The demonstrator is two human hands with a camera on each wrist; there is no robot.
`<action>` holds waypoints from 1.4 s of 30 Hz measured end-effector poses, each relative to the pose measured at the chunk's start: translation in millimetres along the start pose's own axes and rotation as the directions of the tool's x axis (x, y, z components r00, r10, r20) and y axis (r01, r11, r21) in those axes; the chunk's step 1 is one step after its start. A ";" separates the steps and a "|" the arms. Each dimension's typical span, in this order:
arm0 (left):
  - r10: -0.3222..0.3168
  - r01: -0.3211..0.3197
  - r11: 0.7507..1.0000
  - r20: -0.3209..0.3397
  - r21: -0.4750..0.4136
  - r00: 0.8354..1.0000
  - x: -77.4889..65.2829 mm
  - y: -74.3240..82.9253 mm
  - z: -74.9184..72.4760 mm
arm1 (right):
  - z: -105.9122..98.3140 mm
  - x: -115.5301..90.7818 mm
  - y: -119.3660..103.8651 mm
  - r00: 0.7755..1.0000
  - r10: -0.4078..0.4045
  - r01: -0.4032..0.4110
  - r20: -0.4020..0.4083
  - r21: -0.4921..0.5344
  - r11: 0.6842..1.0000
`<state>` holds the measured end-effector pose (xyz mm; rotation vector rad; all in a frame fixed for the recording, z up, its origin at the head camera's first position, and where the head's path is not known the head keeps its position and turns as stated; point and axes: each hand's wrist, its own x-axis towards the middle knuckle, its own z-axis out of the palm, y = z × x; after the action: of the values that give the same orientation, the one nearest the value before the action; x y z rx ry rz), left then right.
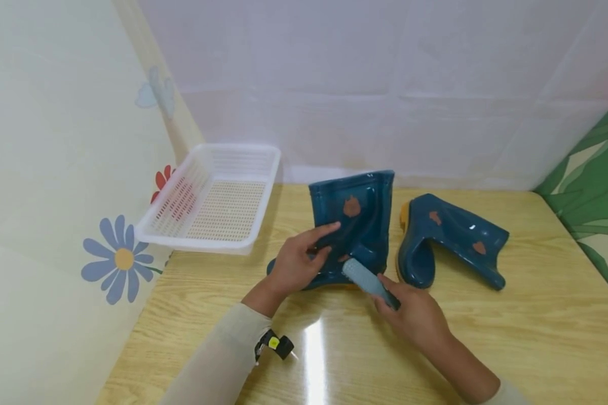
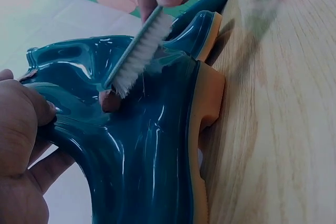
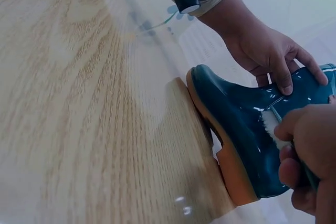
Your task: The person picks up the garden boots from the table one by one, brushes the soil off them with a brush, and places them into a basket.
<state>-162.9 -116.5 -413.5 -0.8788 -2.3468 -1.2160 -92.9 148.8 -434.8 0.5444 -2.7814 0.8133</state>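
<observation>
The boot [image 1: 370,228] stood upright on the table [image 1: 517,343], its shaft [image 1: 329,199] gripped by the left hand [image 1: 298,261], and might have tipped or skidded if the right hand [image 1: 418,315], holding the brush [image 1: 366,277], pressed too hard beside the brown patch [image 2: 109,101].

A white plastic basket [image 1: 197,244] stands on the wood-grain table [image 1: 547,337] beside a pale wall [image 1: 56,112] bearing a blue-petalled flower [image 1: 124,260].

My head view came through bright but slightly soft, with a white streak of glare across the wood-grain tabletop [image 1: 547,337]. Both wrist feeds looked dimmer, and I saw crisp highlights on the glossy rain boot [image 2: 152,135].
</observation>
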 end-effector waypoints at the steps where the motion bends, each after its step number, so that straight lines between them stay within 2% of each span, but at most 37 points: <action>1: 0.000 0.000 1.000 -0.001 -0.004 1.000 0.1 -0.2 0.0 | -0.8 -1.1 -0.1 1.000 -0.008 0.008 0.006 0.002 1.000; 3: 0.000 0.000 1.000 -0.002 -0.008 1.000 0.0 -0.6 -0.2 | -2.9 -2.6 -1.2 1.000 -0.022 0.022 -0.008 0.013 1.000; 10: 0.003 -0.003 1.000 -0.003 0.001 1.000 -0.5 -0.6 -0.5 | -6.2 5.5 -7.2 0.984 -0.031 0.036 -0.175 0.025 0.999; 13: 0.001 -0.001 1.000 0.002 0.016 1.000 -0.6 -0.2 0.0 | -5.5 10.4 -8.8 0.968 -0.039 0.046 -0.246 0.024 0.999; 16: 0.004 -0.004 1.000 0.008 0.020 1.000 -0.4 0.6 0.0 | -5.7 14.0 -9.3 0.943 -0.071 0.087 -0.325 0.035 0.996; 18: 0.006 -0.006 1.000 0.007 0.021 1.000 -0.1 1.1 -0.2 | -6.0 15.5 -10.1 0.937 -0.076 0.094 -0.342 0.038 0.995; 21: 0.008 -0.008 1.000 0.005 0.019 1.000 0.1 1.1 -0.5 | -5.3 15.5 -10.0 0.952 -0.061 0.073 -0.301 0.028 0.997; 25: 0.015 -0.015 1.000 0.002 0.010 1.000 0.1 -0.2 -0.3 | -3.1 10.1 -6.1 0.983 -0.011 0.012 -0.181 0.004 1.000; 29: 0.016 -0.016 1.000 0.001 0.002 1.000 0.1 -0.8 -0.2 | -4.3 2.4 -1.0 0.997 -0.002 0.000 -0.077 -0.025 1.000; 32: 0.006 -0.006 1.000 0.005 -0.005 1.000 0.6 0.4 -0.9 | -7.3 -2.7 1.5 0.998 -0.054 0.053 -0.025 -0.043 0.998; 36: -0.005 0.005 1.000 0.005 -0.014 1.000 0.8 1.8 -1.8 | -11.3 -5.5 1.6 0.993 -0.114 0.114 0.012 -0.005 0.993; 39: -0.009 0.009 1.000 0.004 -0.014 1.000 0.7 2.2 -1.6 | -13.0 -5.0 1.8 0.992 -0.092 0.090 0.087 0.028 0.996; 42: -0.013 0.013 1.000 0.007 -0.016 1.000 0.5 2.8 -1.3 | -14.5 -4.4 3.8 0.976 -0.074 0.071 0.204 0.024 0.997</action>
<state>-161.4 -116.2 -410.8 -0.8762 -2.3548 -1.2404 -89.2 161.0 -425.8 0.7693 -2.9205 0.8080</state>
